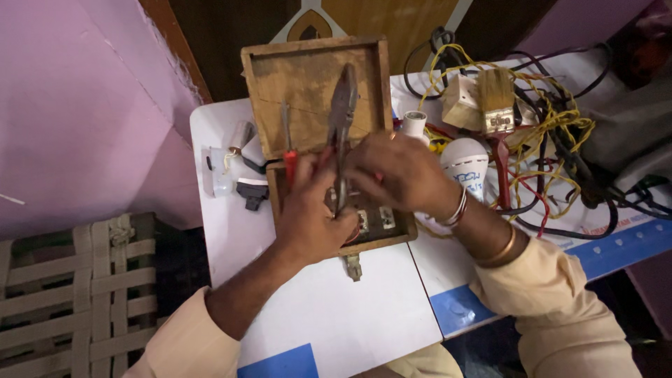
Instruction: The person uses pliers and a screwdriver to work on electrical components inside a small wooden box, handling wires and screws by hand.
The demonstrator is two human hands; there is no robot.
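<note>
An open wooden box [308, 73] lies on the white table [350, 315], with switch parts [378, 218] at its near end. My left hand [308, 217] grips the handles of metal pliers [342, 112], whose jaws point away over the box. A red-handled screwdriver [288, 150] stands beside the pliers, by my left thumb; whether my hand holds it I cannot tell. My right hand [395, 171] is curled over the box interior right of the pliers, fingers closed on something small that is hidden.
A white bulb [467, 164] and a bulb holder [414, 124] lie right of the box. Behind them are a paintbrush [496, 98], a wooden block [462, 103] and tangled yellow, red and black wires [560, 140]. Small plug parts [234, 171] lie left. A woven seat [70, 280] stands at lower left.
</note>
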